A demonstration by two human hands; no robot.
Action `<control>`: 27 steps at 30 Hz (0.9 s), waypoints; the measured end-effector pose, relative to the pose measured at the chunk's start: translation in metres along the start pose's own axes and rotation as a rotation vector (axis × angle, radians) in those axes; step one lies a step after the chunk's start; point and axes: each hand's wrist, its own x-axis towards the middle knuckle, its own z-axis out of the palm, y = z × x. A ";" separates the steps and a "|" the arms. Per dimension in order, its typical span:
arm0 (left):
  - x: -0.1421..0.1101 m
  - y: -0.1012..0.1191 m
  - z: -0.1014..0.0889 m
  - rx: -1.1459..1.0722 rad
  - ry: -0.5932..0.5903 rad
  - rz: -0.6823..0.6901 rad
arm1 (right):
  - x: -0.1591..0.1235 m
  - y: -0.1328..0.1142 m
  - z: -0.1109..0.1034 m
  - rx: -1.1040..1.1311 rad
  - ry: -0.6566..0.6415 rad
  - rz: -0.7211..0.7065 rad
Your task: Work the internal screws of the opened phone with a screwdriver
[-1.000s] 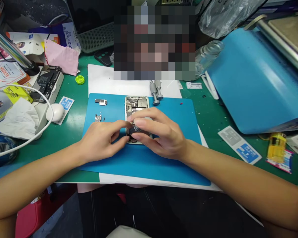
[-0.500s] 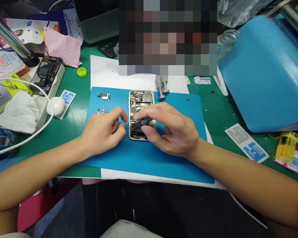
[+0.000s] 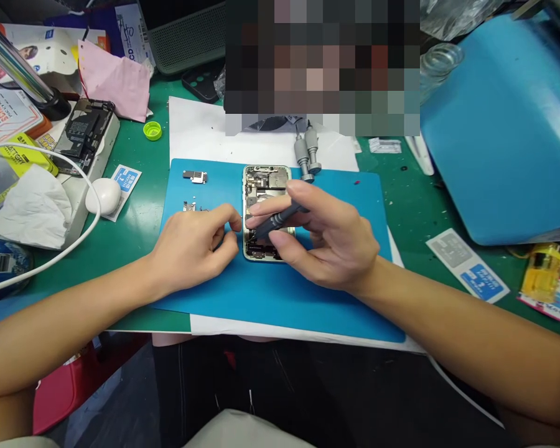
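An opened phone (image 3: 280,181) lies upright on a blue mat (image 3: 261,292), its inner parts showing. My right hand (image 3: 336,239) is closed on a dark grey screwdriver (image 3: 280,219), held slanting between thumb and fingers. Its tip points down and left at the phone's lower half; contact there cannot be made out. Two of my right fingertips rest over the phone's middle. Left of the phone, my left hand (image 3: 196,242) leans on the mat, fingers loosely curled, thumb and index a little apart with nothing visible between them. Small metal parts (image 3: 195,177) lie at the mat's upper left.
Two grey screwdrivers (image 3: 307,152) lie at the mat's top edge. A large blue sheet-covered object (image 3: 504,143) stands right, near a yellow lighter (image 3: 542,272). At left are a white cable (image 3: 86,180), another opened phone (image 3: 86,134) and a green cap (image 3: 152,130). A blurred patch covers the top middle.
My left hand has drawn back left from the phone. My right hand has tilted the screwdriver over to a slant, its upper end leaning right. The view has shifted slightly.
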 end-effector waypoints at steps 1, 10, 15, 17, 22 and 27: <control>0.000 0.000 0.000 0.001 -0.003 -0.001 | -0.001 0.000 0.001 0.008 0.015 0.012; 0.001 0.000 -0.001 0.011 -0.014 0.013 | 0.001 -0.001 0.000 0.032 0.090 0.057; 0.000 -0.002 -0.001 0.044 -0.031 0.055 | 0.004 -0.003 0.002 0.034 0.162 0.084; -0.001 -0.003 -0.001 0.070 -0.030 0.085 | 0.005 -0.003 0.001 0.031 0.169 0.079; -0.002 -0.006 0.002 0.108 -0.025 0.156 | 0.006 -0.003 -0.001 0.049 0.152 0.087; -0.002 -0.007 0.003 0.124 -0.033 0.178 | 0.005 -0.004 0.001 0.088 0.152 0.105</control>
